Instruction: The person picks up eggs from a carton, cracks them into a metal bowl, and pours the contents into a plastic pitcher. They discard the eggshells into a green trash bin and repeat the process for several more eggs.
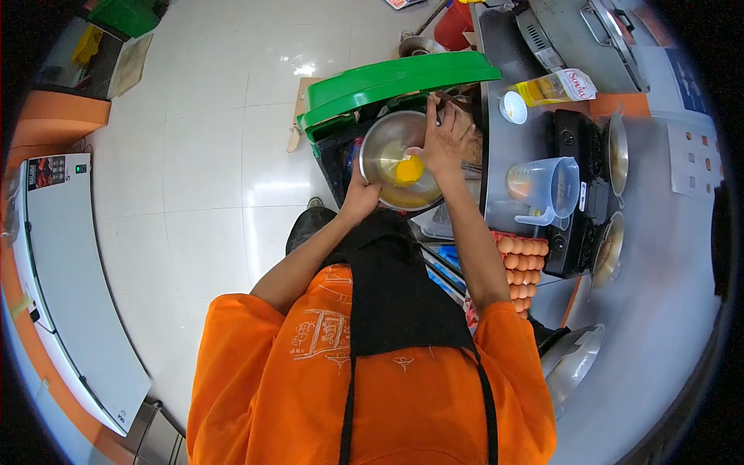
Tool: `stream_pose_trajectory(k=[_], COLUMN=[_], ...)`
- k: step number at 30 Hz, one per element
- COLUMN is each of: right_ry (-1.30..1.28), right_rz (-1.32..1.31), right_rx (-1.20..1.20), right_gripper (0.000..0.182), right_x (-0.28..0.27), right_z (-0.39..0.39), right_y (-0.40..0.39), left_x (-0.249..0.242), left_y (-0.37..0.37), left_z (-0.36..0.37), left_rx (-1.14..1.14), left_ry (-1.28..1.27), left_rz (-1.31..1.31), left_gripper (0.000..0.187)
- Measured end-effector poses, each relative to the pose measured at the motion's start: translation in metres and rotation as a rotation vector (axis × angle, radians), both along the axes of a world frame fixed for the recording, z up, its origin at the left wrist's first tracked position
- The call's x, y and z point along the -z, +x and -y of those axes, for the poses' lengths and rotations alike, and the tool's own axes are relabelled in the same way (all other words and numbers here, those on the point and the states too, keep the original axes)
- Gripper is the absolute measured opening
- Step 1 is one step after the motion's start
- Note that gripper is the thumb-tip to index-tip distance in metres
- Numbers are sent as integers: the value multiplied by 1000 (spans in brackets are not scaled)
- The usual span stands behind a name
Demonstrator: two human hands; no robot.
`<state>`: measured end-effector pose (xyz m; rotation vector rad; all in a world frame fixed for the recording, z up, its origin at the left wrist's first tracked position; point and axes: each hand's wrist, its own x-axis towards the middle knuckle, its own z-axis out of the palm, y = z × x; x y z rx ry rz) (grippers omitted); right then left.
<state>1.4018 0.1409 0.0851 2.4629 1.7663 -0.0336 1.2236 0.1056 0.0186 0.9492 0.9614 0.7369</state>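
A round metal bowl (373, 147) is held tilted over a black bin with a green lid (395, 81) standing up behind it. Inside the bowl lie a bright yellow mass that looks like egg yolk (408, 170) and some clear liquid. My left hand (361, 198) grips the bowl's near-left rim, fingers under it and thumb on the edge. Over the right rim is my right hand (445, 143), fingers stretched out and apart, thumb reaching inside near the yolk. Whether its palm touches the rim is hidden.
Along the right counter stand a clear measuring jug (531, 182), a small white cup (513, 107), a yellow-labelled packet (552, 87) and a black stove (572, 232) with pans. A tray of brown eggs (521, 263) sits close by my right forearm. A white freezer (77, 271) is at left.
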Motion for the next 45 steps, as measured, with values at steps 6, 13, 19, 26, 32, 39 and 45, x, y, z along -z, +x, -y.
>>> stream_pose_trajectory(k=[6,13,19,26,32,39,45], right_ry=[-5,112,-26,13,-6,10,149], right_rz=[41,97,21,-157,-51,-65,-267], right_rx=[24,-28,-107,-106,-54,-22,-16], right_gripper=[124,106,81,79,89,76,43], right_x=[4,12,9,31,17,18,24], right_z=[3,6,6,13,16,15,15], right_y=[-2,8,34,39,22,21,47], left_x=[-8,0,-6,-5,-2,0,0], left_y=[2,3,2,4,5,6,6], left_z=[3,4,6,7,9,7,7], left_rx=[-15,3,-11,-9,4,15,-51], left_ry=[-1,-10,-6,-18,-43,43,-91], left_rz=[37,33,40,32,44,10,43], left_gripper=[70,73,70,68,70,74,71])
